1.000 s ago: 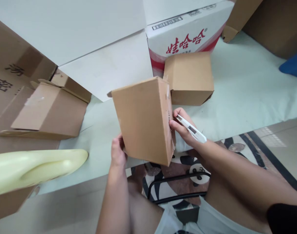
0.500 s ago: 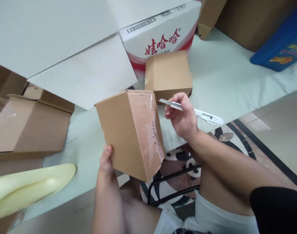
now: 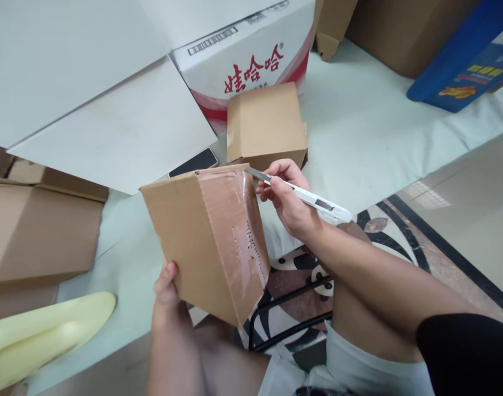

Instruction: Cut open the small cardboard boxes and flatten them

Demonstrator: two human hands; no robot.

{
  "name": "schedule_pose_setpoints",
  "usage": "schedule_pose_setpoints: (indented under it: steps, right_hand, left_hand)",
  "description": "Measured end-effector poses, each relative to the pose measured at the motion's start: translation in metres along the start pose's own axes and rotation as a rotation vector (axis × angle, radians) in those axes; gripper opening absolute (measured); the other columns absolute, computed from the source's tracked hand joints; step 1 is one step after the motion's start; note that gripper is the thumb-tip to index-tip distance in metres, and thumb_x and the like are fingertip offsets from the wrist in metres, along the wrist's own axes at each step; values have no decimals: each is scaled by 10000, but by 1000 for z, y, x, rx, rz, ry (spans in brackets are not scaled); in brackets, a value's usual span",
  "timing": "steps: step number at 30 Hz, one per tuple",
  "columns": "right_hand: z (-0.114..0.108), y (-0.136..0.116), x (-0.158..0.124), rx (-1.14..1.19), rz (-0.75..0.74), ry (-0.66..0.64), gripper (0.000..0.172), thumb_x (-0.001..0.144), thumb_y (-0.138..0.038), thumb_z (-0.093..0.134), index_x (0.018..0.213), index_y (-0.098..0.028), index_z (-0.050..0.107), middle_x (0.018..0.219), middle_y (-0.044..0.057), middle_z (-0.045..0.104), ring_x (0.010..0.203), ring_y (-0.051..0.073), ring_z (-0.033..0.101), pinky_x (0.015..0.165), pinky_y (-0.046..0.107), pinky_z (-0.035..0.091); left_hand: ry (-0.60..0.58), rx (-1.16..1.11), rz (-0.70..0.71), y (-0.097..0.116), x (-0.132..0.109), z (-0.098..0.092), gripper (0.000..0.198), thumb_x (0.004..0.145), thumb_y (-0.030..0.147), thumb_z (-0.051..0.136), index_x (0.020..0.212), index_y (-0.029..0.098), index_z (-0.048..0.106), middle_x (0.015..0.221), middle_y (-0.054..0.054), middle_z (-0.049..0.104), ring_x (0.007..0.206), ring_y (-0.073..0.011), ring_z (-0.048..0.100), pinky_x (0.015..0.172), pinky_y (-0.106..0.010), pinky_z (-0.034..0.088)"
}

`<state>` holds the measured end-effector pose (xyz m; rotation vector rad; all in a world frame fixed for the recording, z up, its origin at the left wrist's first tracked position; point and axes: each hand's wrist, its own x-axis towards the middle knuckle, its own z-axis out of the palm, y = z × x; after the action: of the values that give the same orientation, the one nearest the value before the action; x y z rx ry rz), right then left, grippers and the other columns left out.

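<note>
A brown cardboard box [image 3: 185, 236] is held tilted over the table's front edge by my left hand [image 3: 166, 283], the thumb on its face and the other fingers hidden behind. Clear packing tape [image 3: 249, 253], torn along a line of small holes, covers its right side. My right hand [image 3: 290, 201] is closed around a white utility knife [image 3: 313, 199] with its blade out. The blade tip is at the box's upper right corner, by the tape's end; whether it cuts in, I cannot tell.
Behind stand a smaller brown box [image 3: 268, 118] and a white-and-red carton [image 3: 243, 60]. A phone [image 3: 196, 162] lies partly under a white panel [image 3: 115, 124]. More boxes [image 3: 49, 231] and a pale yellow object [image 3: 53, 335] are left; a blue container [image 3: 453, 66] stands right.
My right hand has brought the knife left, so its blade now meets the box's upper corner. The view has shifted slightly, showing more of the phone.
</note>
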<state>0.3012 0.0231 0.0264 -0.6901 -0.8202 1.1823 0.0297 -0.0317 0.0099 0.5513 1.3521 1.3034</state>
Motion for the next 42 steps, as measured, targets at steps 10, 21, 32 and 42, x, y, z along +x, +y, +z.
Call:
schedule_pose_setpoints:
  steps: [10,21,32,42]
  right_hand:
    - [6,-3,-8,1,-15,-17,399,856,-591,732,956,-261,531,855,-32,627,830,117,654,717,275,509]
    - [7,-6,-9,-26,-25,-34,393,863,-592,734,970,-261,553,853,-26,622,811,107,639,718,250,522]
    - [8,-8,-11,-69,-48,-49,387,861,-598,734,964,-264,568,855,-18,652,802,121,646,799,302,564]
    - [6,-12,-12,-85,10,-65,379,849,-554,753,927,-258,530,836,-23,699,808,122,689,794,314,575]
  left_hand:
    - [-53,74,14,-6,0,-2,609,369,603,921,779,217,689,793,-63,759,670,-250,725,629,-363,634]
    - [-106,127,41,-1,-3,2,579,415,624,907,760,221,676,784,-56,757,724,-293,722,641,-411,621]
    - [-61,101,11,-4,-7,6,596,379,656,903,740,230,695,782,-38,772,636,-247,704,568,-375,620]
    - [-112,119,35,-9,-4,-1,601,478,657,856,882,237,707,775,-64,728,761,-307,719,667,-416,608]
